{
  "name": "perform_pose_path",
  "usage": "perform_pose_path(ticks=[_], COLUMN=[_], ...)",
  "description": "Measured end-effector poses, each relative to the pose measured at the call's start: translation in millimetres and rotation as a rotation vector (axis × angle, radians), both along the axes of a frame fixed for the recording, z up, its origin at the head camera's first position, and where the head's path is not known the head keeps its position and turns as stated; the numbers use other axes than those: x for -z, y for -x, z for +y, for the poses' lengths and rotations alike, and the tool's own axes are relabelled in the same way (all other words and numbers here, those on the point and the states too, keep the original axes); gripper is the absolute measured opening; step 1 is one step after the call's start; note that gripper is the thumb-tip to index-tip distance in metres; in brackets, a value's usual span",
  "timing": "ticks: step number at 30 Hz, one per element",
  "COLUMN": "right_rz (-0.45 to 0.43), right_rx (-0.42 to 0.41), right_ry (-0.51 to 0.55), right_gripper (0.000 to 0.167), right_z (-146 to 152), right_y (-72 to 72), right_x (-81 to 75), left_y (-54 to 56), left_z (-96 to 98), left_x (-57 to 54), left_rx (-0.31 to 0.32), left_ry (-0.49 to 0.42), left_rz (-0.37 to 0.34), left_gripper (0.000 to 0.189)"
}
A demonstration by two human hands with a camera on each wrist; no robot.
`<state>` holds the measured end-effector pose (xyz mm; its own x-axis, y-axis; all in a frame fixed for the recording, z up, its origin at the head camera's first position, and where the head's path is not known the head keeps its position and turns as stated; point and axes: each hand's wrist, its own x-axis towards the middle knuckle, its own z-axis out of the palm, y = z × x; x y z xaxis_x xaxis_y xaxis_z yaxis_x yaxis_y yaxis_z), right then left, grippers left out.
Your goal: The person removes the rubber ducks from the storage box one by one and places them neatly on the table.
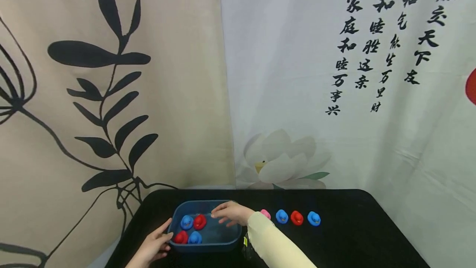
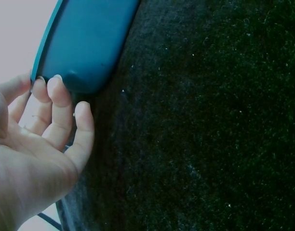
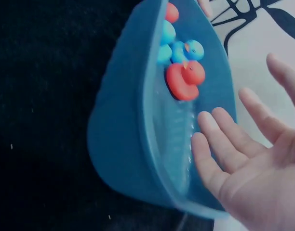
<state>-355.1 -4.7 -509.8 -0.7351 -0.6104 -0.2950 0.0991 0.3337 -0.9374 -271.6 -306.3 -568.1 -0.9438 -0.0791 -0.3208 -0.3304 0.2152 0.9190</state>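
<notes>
A blue plastic bin [image 1: 208, 248] stands on the black table, holding two red and two blue rubber ducks in its left half. One red duck [image 3: 183, 82] shows clearly in the right wrist view, beside a blue duck [image 3: 188, 50]. At the bin's left end, my left hand [image 1: 154, 243] grips the rim between thumb and fingers; in the left wrist view the fingertips [image 2: 58, 89] touch the outer wall. My right hand [image 1: 232, 213] is over the bin's right half, its fingers spread and loosely bent, with nothing held.
Right of the bin, a row of ducks lies on the black table [image 1: 353, 239]: a pink duck [image 1: 265, 213] partly hidden by my right wrist, a blue duck [image 1: 282, 216], a red duck [image 1: 296, 218] and another blue duck [image 1: 314, 218]. A printed curtain [image 1: 186, 94] hangs behind.
</notes>
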Motion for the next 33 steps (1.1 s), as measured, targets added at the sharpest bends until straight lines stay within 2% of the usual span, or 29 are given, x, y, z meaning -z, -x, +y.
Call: perform_pose_path(ticks=[2,9,18,33], right_rz=[-0.006,-0.016,-0.084,-0.087], right_rx=[-0.013,-0.028,0.01,0.084], right_ry=[0.0,0.014,0.037,0.012], right_gripper=[0.033,0.036,0.035,0.03], right_z=[-4,-15,-30,-51], right_y=[-1.5,-7.1,-16.2,-23.6], right_x=[1.6,6.1,29.2,40.8], left_y=[0.5,-1.1,-2.6,-3.2], left_z=[0.6,-1.0,-2.4,-5.5], left_x=[-0.6,-2.8,1.7,0.6], left_rx=[0.001,0.087,0.096,0.076], left_ry=[-0.009,-0.055,-0.067,-0.054], left_rz=[0.005,0.046,0.051,0.036], left_gripper=[0.067,0.068,0.068,0.069])
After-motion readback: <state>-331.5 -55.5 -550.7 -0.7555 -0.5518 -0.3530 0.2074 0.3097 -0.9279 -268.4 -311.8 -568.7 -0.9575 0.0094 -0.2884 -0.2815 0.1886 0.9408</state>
